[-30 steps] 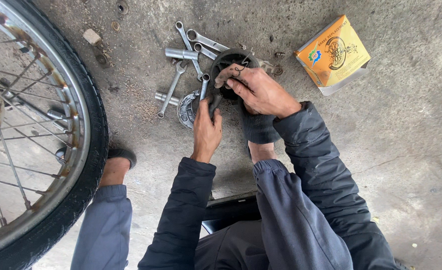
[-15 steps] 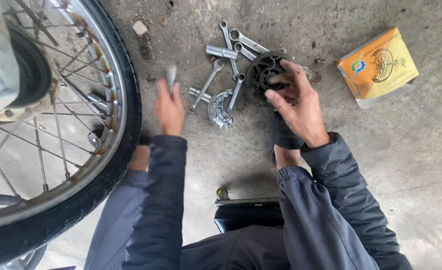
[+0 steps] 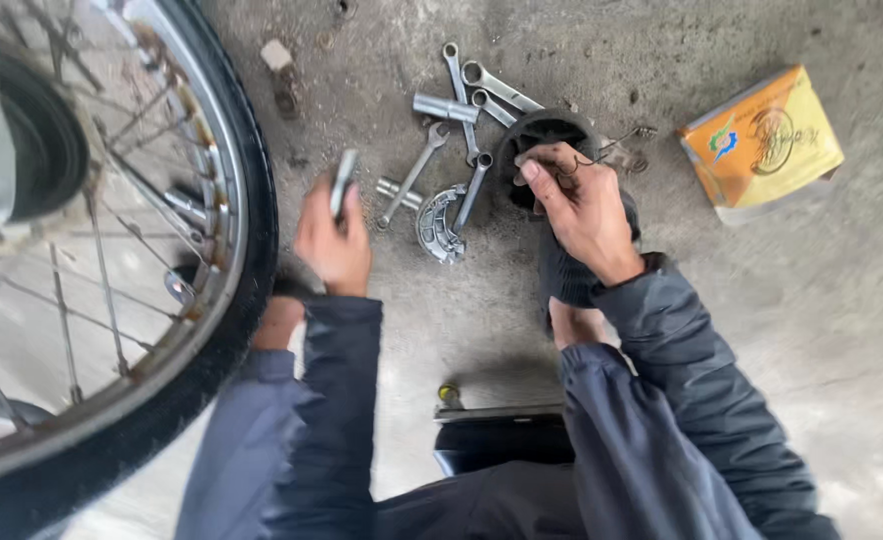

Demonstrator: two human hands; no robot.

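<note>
My left hand (image 3: 332, 240) grips a short grey metal tool (image 3: 344, 180), held upright just right of the spoked wheel (image 3: 152, 230). My right hand (image 3: 582, 205) rests on a round black drum-shaped part (image 3: 542, 135) on the concrete floor, fingers curled over its rim with a thin wire spring (image 3: 602, 155) by the fingertips. Between the two hands lie several wrenches (image 3: 462, 110) and a curved metal shoe piece (image 3: 437, 225).
A yellow cardboard box (image 3: 762, 145) lies at the right. The tyre and rim fill the left side. A small stone (image 3: 280, 55) sits at the top. A low black stool (image 3: 502, 440) stands under me, between my knees.
My left hand lifted the metal tool off the pile and carried it left toward the wheel. The right hand stayed on the black drum. The view has shifted left.
</note>
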